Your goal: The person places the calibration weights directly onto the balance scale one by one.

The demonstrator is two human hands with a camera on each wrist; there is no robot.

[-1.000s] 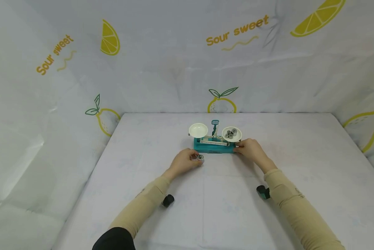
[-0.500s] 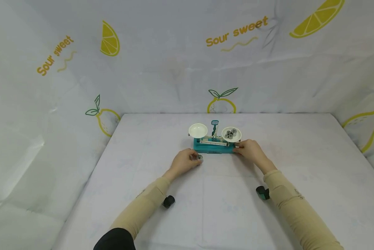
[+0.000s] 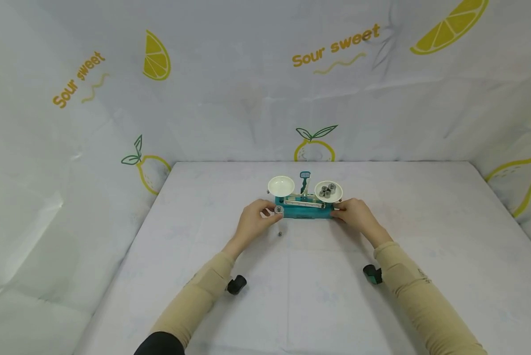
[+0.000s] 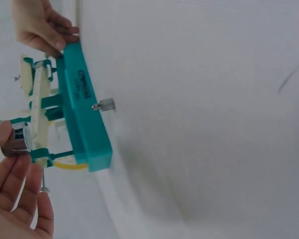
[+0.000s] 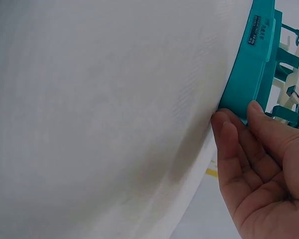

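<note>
A teal balance scale [image 3: 307, 212] with two cream pans stands toward the back of the table. My left hand [image 3: 253, 221] pinches a shiny cylindrical metal weight [image 4: 17, 139] between thumb and fingertips, raised in front of the scale's left end, below the left pan [image 3: 281, 186]. In the right pan [image 3: 319, 197] sit several metal weights [image 3: 327, 191]; the left pan holds nothing. My right hand [image 5: 261, 167] grips the right end of the teal base, thumb on top. A small knobbed weight [image 4: 106, 104] stands on the table before the scale.
White cloth covers the table [image 3: 319, 286], and a white backdrop with lemon prints [image 3: 247, 98] rises behind and at the sides. Dark wrist cameras [image 3: 237, 284] hang under both forearms.
My left hand has lifted the larger weight off the table and moved it up toward the scale's left end, revealing the small weight. The right hand keeps its grip on the base.
</note>
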